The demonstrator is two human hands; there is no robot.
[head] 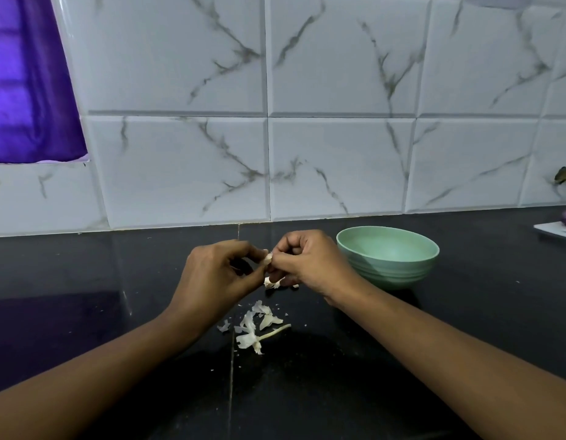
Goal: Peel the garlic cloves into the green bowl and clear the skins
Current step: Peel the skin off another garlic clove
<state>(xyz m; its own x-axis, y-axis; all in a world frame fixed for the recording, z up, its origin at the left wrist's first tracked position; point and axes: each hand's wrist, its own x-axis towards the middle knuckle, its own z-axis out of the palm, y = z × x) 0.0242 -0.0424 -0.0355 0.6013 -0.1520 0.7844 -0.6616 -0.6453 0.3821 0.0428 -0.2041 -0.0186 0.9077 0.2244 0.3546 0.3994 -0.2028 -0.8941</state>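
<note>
Garlic clove sat pinched between your left hand and right hand, both grips clamped on it beside the green bowl, so a hard tug could have flicked it among the skins.

A single wide-angle head view looks forward and down from close behind the left hand and right hand, facing the counter under them and the tiled wall beyond.
</note>
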